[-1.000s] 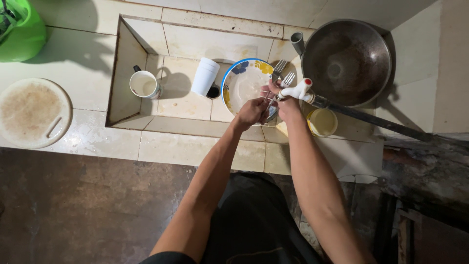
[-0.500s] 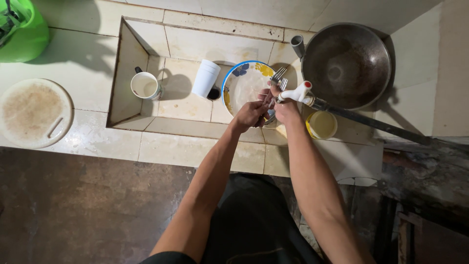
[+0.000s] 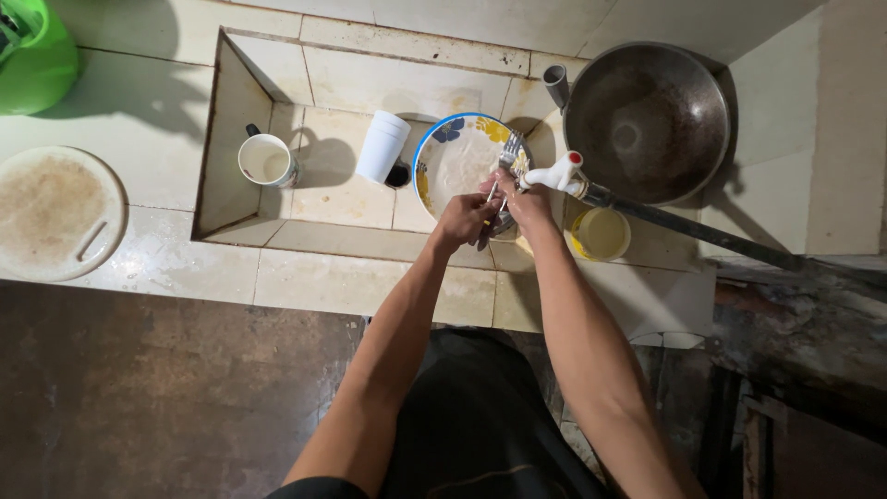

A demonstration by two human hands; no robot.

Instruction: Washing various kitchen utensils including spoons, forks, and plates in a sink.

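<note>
My left hand (image 3: 465, 218) and my right hand (image 3: 527, 205) meet over the tiled sink (image 3: 277, 208), just under a white tap (image 3: 554, 173). Both hands close around a metal fork (image 3: 510, 155), whose tines point up over a white plate with a blue rim and flower pattern (image 3: 453, 162). The plate leans in the sink behind my hands. Exactly which fingers grip the handle is hidden.
In the sink stand a white mug (image 3: 265, 160) and an upturned white cup (image 3: 382, 146). A large metal pan (image 3: 645, 122) sits at the right, a small yellow bowl (image 3: 601, 233) below it. A round worn board (image 3: 54, 212) and a green container (image 3: 35, 55) lie left.
My hands have stayed at the tap, shifting slightly around the fork. The view has moved a little; the rest is unchanged.
</note>
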